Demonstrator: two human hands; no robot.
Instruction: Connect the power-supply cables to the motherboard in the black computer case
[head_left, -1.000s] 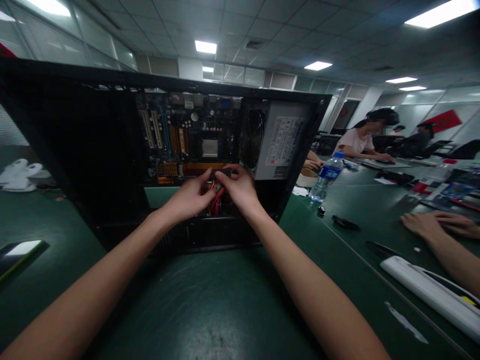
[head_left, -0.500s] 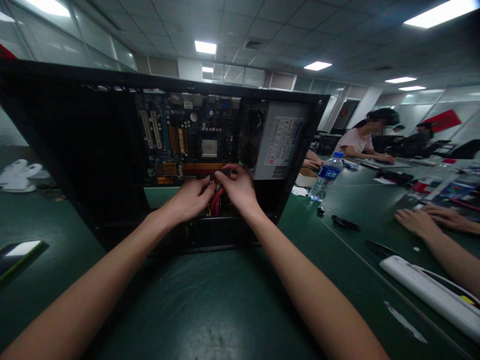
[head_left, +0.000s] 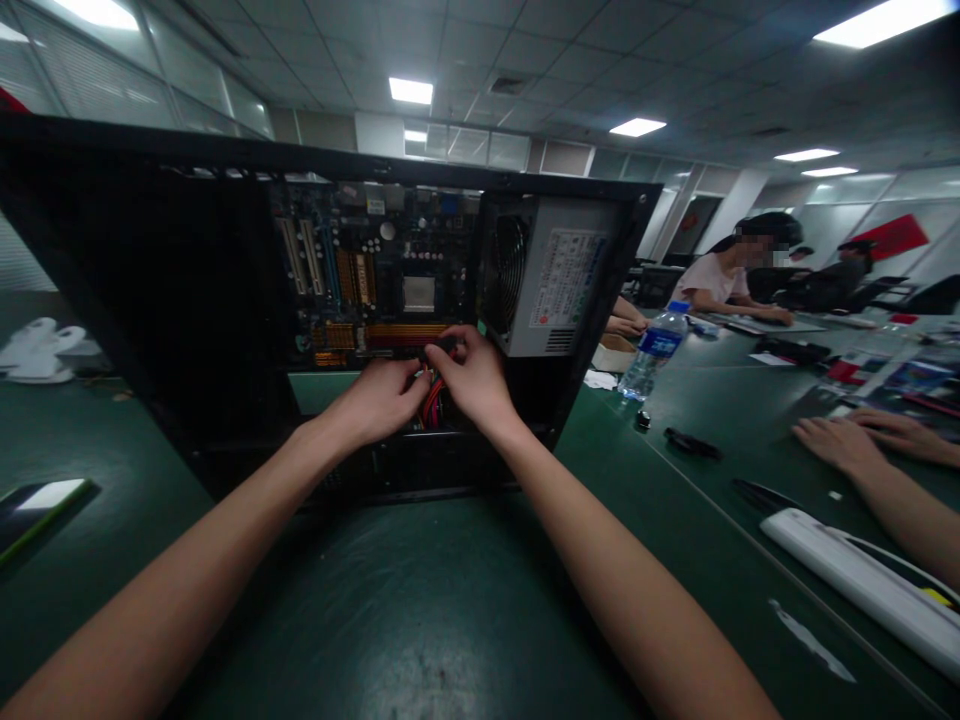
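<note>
An open black computer case (head_left: 225,465) stands on the green table, its inside facing me. Within it are a motherboard (head_left: 390,258) and, at the upper right, a silver power supply (head_left: 570,280) with a fan. My right hand (head_left: 476,380) pinches a dark cable connector (head_left: 448,346) near the board's lower edge. Coloured cables (head_left: 433,405), red, orange and black among them, hang below it between my hands. My left hand (head_left: 386,393) is closed at the fingertips beside the connector, on what looks like the same cables; the exact grip is partly hidden.
A water bottle (head_left: 655,352) stands right of the case. Farther right lie a black cable (head_left: 691,444), a white power strip (head_left: 832,570) and another person's hands (head_left: 847,440). A phone-like slab (head_left: 45,510) lies at the left. Someone sits across the table (head_left: 825,350).
My hands stay at the same spot by the board's lower edge. The fingers have shifted slightly around the connector, my left fingertips a little lower.
</note>
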